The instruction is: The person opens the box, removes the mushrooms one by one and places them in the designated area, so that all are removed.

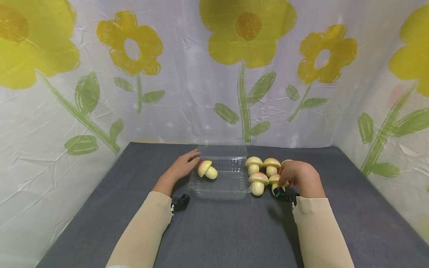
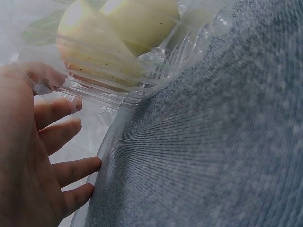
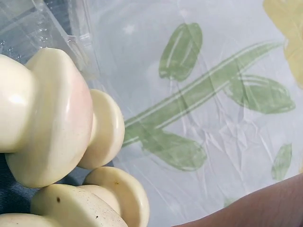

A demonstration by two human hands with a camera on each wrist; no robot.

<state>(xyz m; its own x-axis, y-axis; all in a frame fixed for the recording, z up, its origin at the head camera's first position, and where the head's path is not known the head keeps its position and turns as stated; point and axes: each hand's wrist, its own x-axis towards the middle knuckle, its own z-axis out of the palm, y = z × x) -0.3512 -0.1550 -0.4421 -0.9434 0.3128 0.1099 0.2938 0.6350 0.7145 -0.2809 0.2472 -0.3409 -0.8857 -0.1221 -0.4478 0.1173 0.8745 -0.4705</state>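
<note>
A clear plastic box [image 1: 221,191] lies with its lid [image 1: 222,150] folded back. One toy mushroom [image 1: 207,170], pale with a yellow and reddish cap, lies tilted inside near the left wall. My left hand [image 1: 182,165] rests at the box's left side, fingers loosely extended; the left wrist view shows the fingers [image 2: 78,170] beside the clear wall. Right of the box stand several more mushrooms [image 1: 259,182]. Over the rightmost ones is my right hand [image 1: 299,175], fingers bent downward at a mushroom cap [image 1: 274,178]. Its grip is hidden; the right wrist view shows mushrooms [image 3: 52,118] but no fingers.
A dark grey cloth-covered table [image 1: 231,234] extends around the box. Behind it hangs a pale curtain [image 1: 187,93] printed with yellow flowers, which also runs along both sides. Black straps with cameras [image 1: 181,202] are worn at both wrists, below beige sleeves.
</note>
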